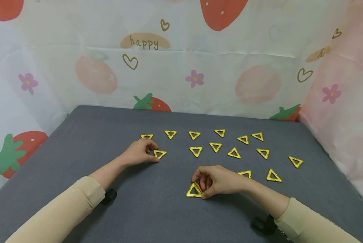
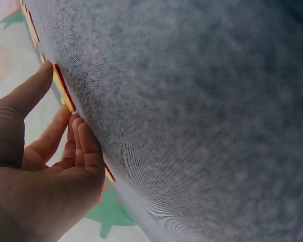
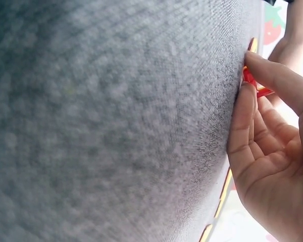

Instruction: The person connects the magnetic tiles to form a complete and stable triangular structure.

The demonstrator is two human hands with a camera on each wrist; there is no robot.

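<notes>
My left hand [image 1: 138, 152] reaches over the grey table, its thumb and a fingertip pinching opposite ends of a yellow triangular frame tile [image 1: 160, 151]. In the left wrist view, that tile [image 2: 63, 87] lies flat and shows a red edge. Nearer the front, my right hand [image 1: 219, 180] pinches a second triangular tile [image 1: 198, 186] between thumb and fingers. This one stands tilted along the right side of a flat yellow triangle [image 1: 193, 196]. Red shows on the held tile [image 3: 249, 75] in the right wrist view, where the fingers hide much of it.
Several more yellow triangles, such as one tile [image 1: 195, 148] at mid-table and one [image 1: 273, 180] at right, lie apart across the grey table [image 1: 157, 216]. My left hand partly covers a tile [image 1: 146, 136]; my right forearm overlaps another [image 1: 245, 172]. A printed cloth [image 1: 175, 87] hangs behind.
</notes>
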